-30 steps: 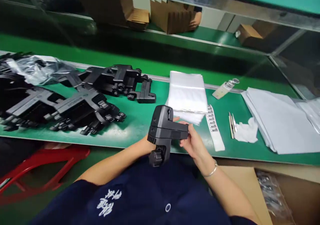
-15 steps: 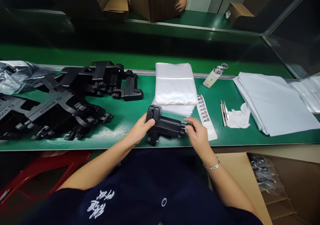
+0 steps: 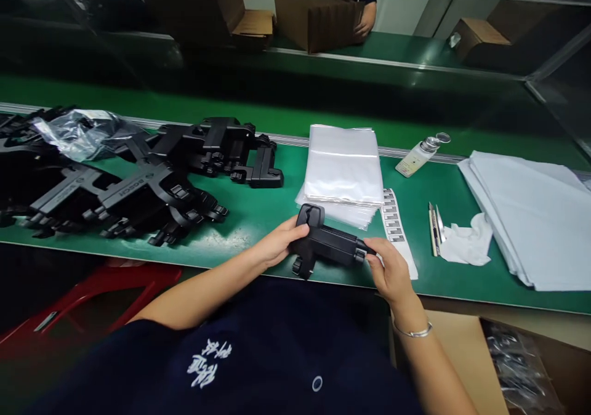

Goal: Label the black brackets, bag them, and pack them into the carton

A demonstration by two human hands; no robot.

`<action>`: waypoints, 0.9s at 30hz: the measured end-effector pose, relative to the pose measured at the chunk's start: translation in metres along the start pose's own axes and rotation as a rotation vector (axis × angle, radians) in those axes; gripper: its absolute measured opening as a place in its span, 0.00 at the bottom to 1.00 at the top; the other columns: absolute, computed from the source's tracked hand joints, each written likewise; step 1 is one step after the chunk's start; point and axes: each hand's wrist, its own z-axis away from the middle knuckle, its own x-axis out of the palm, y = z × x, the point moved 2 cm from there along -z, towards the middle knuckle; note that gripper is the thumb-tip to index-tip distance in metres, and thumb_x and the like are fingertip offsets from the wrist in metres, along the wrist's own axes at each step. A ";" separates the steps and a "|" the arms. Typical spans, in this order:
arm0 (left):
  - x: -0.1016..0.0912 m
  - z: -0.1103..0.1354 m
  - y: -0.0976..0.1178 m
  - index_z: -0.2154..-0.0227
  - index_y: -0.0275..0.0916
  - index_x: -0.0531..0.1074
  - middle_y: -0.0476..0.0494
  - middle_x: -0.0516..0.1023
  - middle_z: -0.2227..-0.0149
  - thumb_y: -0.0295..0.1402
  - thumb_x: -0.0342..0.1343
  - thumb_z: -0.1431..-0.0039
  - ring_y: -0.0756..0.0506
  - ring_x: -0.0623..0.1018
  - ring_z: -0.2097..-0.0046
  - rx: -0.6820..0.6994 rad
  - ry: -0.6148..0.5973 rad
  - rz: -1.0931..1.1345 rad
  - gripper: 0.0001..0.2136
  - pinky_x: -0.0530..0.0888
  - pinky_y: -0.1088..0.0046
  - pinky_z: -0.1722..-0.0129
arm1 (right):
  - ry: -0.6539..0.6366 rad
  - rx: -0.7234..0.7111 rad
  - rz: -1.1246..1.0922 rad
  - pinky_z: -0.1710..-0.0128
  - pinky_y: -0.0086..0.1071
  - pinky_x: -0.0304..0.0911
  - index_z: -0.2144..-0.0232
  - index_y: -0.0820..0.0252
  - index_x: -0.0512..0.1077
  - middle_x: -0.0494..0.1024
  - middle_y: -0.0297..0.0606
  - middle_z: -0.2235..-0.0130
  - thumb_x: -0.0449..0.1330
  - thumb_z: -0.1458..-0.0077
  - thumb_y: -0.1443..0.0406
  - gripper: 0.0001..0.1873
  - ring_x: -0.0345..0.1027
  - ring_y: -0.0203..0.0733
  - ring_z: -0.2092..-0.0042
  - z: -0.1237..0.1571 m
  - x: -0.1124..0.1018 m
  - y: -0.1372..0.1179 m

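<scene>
Left hand (image 3: 277, 245), right hand (image 3: 392, 273) clasp bracket (image 3: 330, 242); carton (image 3: 462, 353) holds seemingly bagged parts (image 3: 519, 366).

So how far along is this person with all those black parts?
Done, it seems: bagged pieces lie in the carton. In hand: one black part, gripped by the left hand and right hand. Left: a big pile of black parts, unbagged, beside a thick stack of clear bags.

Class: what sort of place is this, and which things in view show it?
Probably a factory packing or assembly line: a green workbench, many identical black plastic parts laid out, a stack of clear bags, and cardboard boxes behind.
</scene>
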 end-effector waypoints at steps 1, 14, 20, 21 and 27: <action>-0.001 0.001 0.001 0.53 0.38 0.73 0.39 0.79 0.57 0.52 0.68 0.55 0.39 0.78 0.54 0.056 -0.012 -0.030 0.30 0.73 0.66 0.56 | 0.004 0.041 -0.044 0.53 0.46 0.72 0.45 0.52 0.66 0.78 0.45 0.53 0.54 0.34 0.57 0.18 0.74 0.49 0.52 0.000 0.001 0.002; -0.026 0.021 0.026 0.59 0.46 0.76 0.39 0.81 0.51 0.38 0.62 0.43 0.38 0.75 0.42 0.727 -0.271 -0.674 0.10 0.52 0.49 0.33 | -0.037 0.332 -0.222 0.54 0.43 0.76 0.46 0.51 0.69 0.74 0.47 0.43 0.68 0.47 0.59 0.26 0.67 0.53 0.40 0.005 0.021 0.006; -0.034 0.030 0.020 0.52 0.40 0.71 0.40 0.78 0.55 0.48 0.69 0.56 0.37 0.78 0.54 0.334 0.020 -0.365 0.30 0.73 0.61 0.53 | -0.091 0.352 -0.194 0.63 0.39 0.77 0.47 0.53 0.71 0.80 0.45 0.53 0.62 0.40 0.58 0.19 0.77 0.48 0.55 -0.011 0.027 -0.015; -0.035 0.030 0.017 0.52 0.39 0.71 0.41 0.77 0.57 0.49 0.69 0.56 0.39 0.78 0.55 0.288 0.037 -0.258 0.30 0.73 0.64 0.56 | -0.126 0.329 -0.167 0.64 0.38 0.77 0.46 0.52 0.69 0.80 0.45 0.54 0.60 0.38 0.58 0.19 0.78 0.47 0.56 -0.015 0.026 -0.018; -0.041 0.033 0.013 0.55 0.39 0.73 0.44 0.77 0.60 0.50 0.70 0.58 0.43 0.76 0.58 0.205 0.059 0.089 0.29 0.71 0.71 0.60 | -0.265 -0.180 0.305 0.57 0.42 0.72 0.46 0.53 0.66 0.80 0.45 0.55 0.57 0.36 0.61 0.17 0.75 0.49 0.54 -0.029 0.018 -0.033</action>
